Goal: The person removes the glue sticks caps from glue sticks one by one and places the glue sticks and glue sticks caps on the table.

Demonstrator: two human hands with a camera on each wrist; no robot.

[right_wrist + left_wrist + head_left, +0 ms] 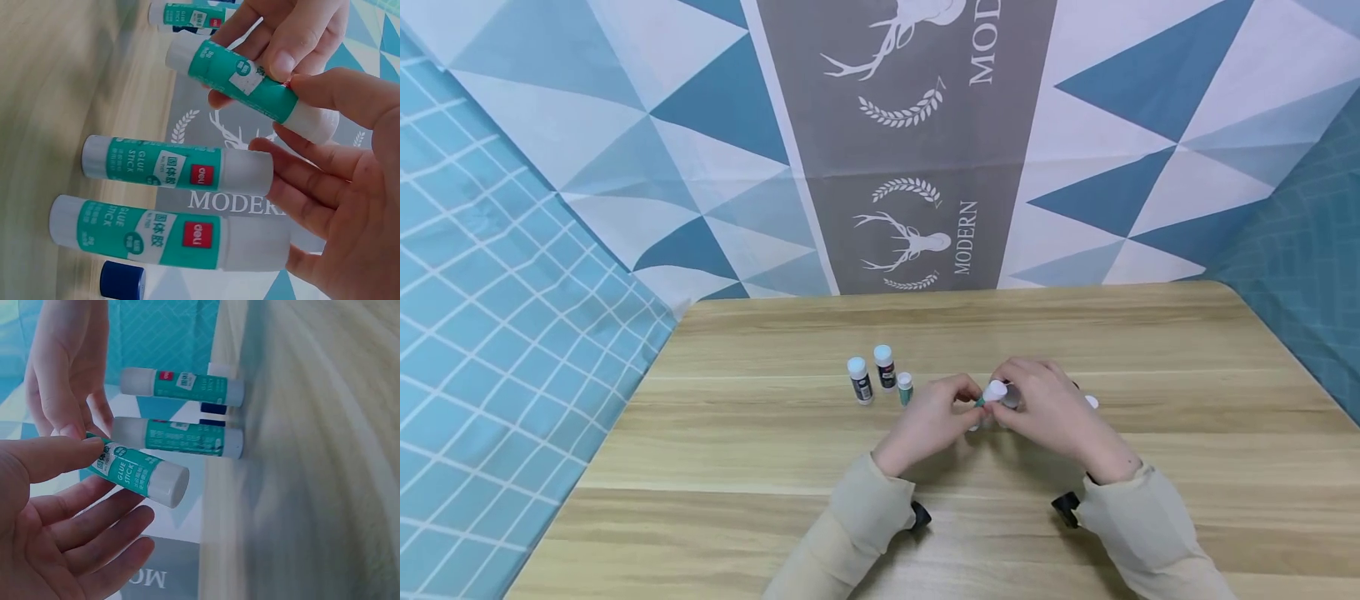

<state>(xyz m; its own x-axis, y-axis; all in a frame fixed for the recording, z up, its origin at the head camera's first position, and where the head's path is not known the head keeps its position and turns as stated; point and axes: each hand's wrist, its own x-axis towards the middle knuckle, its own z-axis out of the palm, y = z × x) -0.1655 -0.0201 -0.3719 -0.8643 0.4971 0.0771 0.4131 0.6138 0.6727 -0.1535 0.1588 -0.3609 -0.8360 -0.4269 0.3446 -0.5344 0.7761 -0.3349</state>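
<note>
A green glue stick (244, 81) with white ends is held tilted above the table between both hands. My left hand (936, 412) pinches its green body between thumb and forefinger; the other fingers spread loosely in the left wrist view. At its white cap end (995, 390), my right hand (1048, 408) pinches with thumb and forefinger. Two more glue sticks, a nearer one (187, 167) and another (150, 232), stand upright by my right hand's lower fingers. Whether those fingers touch them I cannot tell.
Left of my hands, a small green glue stick (906, 389) stands beside two dark-labelled white-capped tubes, one left (861, 382) and one behind (886, 368). A dark blue object (122, 280) and a white top (1092, 402) lie right. The wooden table (715, 450) meets a patterned cloth (700, 167).
</note>
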